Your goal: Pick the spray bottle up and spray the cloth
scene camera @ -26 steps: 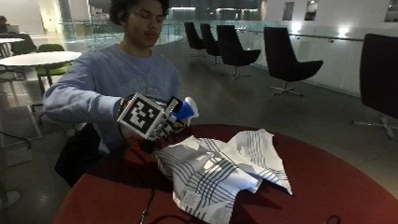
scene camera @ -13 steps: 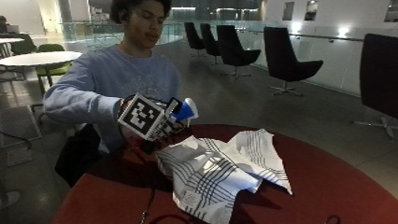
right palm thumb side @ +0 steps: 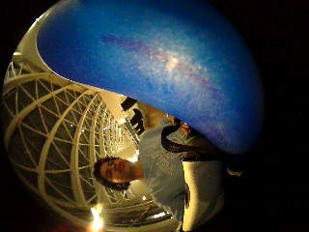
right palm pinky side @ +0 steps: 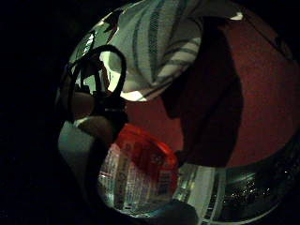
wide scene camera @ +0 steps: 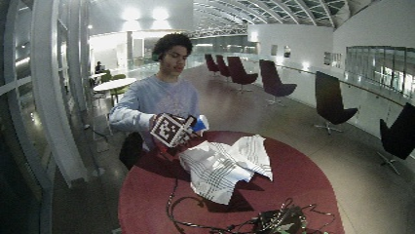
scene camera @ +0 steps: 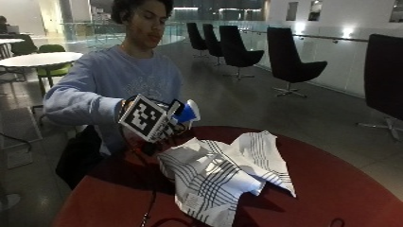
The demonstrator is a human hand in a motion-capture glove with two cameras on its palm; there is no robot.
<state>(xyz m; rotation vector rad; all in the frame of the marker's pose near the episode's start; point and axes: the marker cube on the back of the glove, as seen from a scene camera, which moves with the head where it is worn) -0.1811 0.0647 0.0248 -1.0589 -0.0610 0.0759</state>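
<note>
So the surface here is a round, dark red tabletop (scene camera: 353,189), and the room around it is a big open hall: a row of dark swivel chairs (scene camera: 291,61) along a glass railing on the right, a white round table (scene camera: 38,59) with green seats far left, and a white lattice roof (wide scene camera: 272,9) overhead in the wide outside view. At the near edge of the tabletop in that wide shot there's a tangle of cables (wide scene camera: 259,222).

The cloth (scene camera: 220,175) is white with dark stripes and lies crumpled roughly mid-tabletop, one corner poking up on the right side. The person sits on the far side, light blue sweatshirt sleeve (scene camera: 82,101) reaching in from the left.

The gloved right hand (scene camera: 165,124) is up above the tabletop's far-left edge, just left of the cloth, wrapped around the spray bottle (scene camera: 188,112). Only the bottle's blue top sticks out past the hand in the outside view. The thumb-side palm view is mostly filled by that blue top, and the little-finger-side one shows the clear body with a red label right against the palm, with the cloth and red tabletop beyond it.

Compared with half a second ago, not much differs: hand and bottle sit in about the same spot next to the cloth, and the cloth lies the same way.
</note>
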